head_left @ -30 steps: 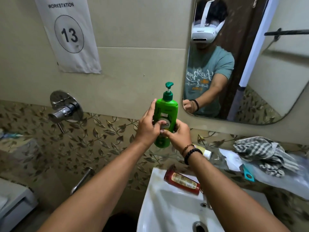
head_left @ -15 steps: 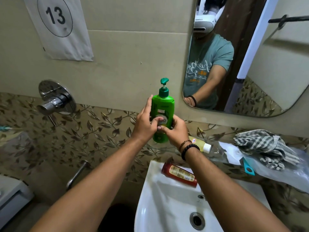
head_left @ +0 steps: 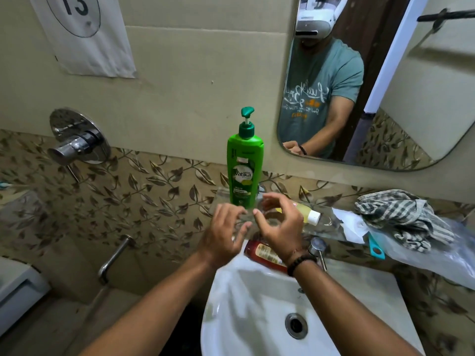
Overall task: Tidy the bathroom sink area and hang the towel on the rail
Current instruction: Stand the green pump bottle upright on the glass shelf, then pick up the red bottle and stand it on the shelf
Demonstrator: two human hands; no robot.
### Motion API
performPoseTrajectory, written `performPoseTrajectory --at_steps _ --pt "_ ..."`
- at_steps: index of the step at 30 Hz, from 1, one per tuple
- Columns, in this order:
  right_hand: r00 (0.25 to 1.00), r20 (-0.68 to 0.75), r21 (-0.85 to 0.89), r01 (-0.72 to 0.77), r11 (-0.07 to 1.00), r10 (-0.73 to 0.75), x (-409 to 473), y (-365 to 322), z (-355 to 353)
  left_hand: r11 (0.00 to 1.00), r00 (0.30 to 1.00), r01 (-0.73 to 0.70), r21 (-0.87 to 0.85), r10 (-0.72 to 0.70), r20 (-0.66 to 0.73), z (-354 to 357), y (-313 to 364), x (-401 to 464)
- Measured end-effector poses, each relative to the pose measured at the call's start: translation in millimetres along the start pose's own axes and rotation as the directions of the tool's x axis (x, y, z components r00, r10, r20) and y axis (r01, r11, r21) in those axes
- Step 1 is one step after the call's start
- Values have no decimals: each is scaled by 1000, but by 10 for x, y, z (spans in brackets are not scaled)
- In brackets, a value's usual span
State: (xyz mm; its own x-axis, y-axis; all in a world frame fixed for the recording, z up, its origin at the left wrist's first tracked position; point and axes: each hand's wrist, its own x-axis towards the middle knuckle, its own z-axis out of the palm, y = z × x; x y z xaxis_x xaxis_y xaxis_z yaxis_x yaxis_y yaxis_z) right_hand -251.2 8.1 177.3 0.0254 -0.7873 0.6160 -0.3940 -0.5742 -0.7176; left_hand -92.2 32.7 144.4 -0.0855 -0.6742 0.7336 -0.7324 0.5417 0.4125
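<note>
A green pump bottle [head_left: 244,168] stands upright at the left end of the glass shelf [head_left: 326,222] above the sink. My left hand [head_left: 222,232] and my right hand [head_left: 280,224] hover just below and in front of it, fingers spread, holding nothing. A red bottle [head_left: 264,254] lies on the back rim of the white sink [head_left: 244,304], partly hidden by my right wrist. A small yellow bottle with a white cap [head_left: 309,214] lies on the shelf. A crumpled checked towel [head_left: 403,219] sits at the shelf's right end.
A chrome tap [head_left: 317,249] rises behind the sink. White paper [head_left: 350,224], a teal item [head_left: 375,246] and clear plastic [head_left: 431,255] lie by the towel. A mirror [head_left: 385,80] reflects a dark rail [head_left: 447,15]. A wall valve [head_left: 77,140] is at left.
Both hands set the green pump bottle down upright on the glass shelf and let go of it, then drew back a little toward me. The view tilted downward.
</note>
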Motion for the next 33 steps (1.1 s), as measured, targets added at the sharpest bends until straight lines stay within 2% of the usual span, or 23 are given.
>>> performPoseTrajectory --at_steps 2,4,7,9,12,16,21,23,27,30,33 --pt "996 23 -65 93 994 -91 -274 82 -36 990 983 -139 -29 141 119 180 8 -265" --pt "992 107 -122 81 989 -68 -495 285 -38 986 959 -165 -24 166 229 376 -46 -443" --pt "962 259 -246 -18 969 84 -686 671 -23 994 911 -106 33 84 404 655 -166 -579" --pt "903 353 -393 -94 915 244 -733 914 -3 994 849 -54 100 -7 528 835 -242 -609" --pt "804 408 -597 -122 793 432 -737 1183 35 975 750 -1 224 -147 645 1056 -350 -583" --pt "730 447 -699 -76 711 517 -729 1477 99 950 668 -23 312 -217 712 1338 -547 -500" --pt "718 431 -736 -70 673 546 -746 1725 155 899 529 -109 423 -308 791 1534 -699 -489" --pt "720 435 -744 -50 666 540 -762 1778 178 890 517 -150 431 -301 802 1581 -710 -508" --pt "692 464 -781 25 624 553 -788 1848 204 879 488 -133 459 -345 802 1626 -704 -578" --pt "664 517 -791 131 597 539 -798 1867 191 869 511 -152 470 -338 790 1604 -714 -652" --pt "678 562 -753 181 633 475 -864 1807 138 869 532 -191 456 -298 792 1473 -684 -707"
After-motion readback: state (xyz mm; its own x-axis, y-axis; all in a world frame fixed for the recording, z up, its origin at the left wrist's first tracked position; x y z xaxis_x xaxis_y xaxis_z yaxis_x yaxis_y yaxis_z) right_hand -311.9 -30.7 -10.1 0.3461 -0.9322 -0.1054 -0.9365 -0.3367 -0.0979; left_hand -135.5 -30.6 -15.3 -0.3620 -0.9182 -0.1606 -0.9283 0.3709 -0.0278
